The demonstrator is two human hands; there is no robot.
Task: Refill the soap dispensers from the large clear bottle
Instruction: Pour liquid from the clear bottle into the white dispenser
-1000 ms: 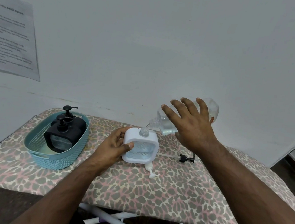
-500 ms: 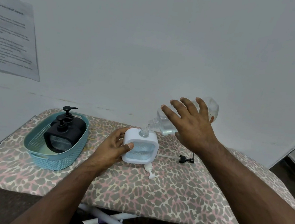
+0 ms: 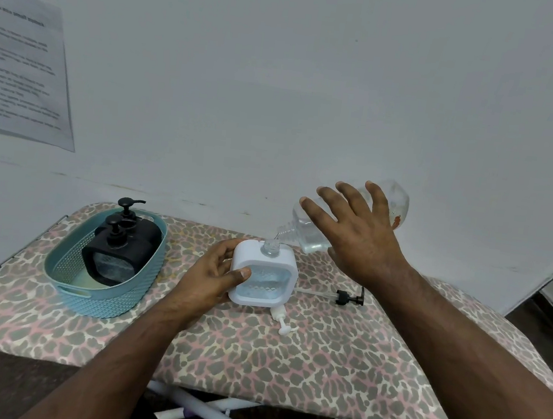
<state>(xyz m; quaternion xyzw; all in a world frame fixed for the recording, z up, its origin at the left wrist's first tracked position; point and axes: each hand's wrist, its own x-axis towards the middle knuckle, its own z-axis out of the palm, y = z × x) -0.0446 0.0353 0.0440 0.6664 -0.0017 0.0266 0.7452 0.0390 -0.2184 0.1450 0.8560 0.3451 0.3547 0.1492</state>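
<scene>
Right hand (image 3: 358,239) grips the tilted bottle (image 3: 306,237); left hand (image 3: 213,271) clasps the dispenser (image 3: 262,276). Pour slowly, spout over neck.

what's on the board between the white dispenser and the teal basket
In the head view, only the left hand lies there, gripping the white dispenser by its side. The patterned cover toward the teal basket is otherwise bare.
</scene>
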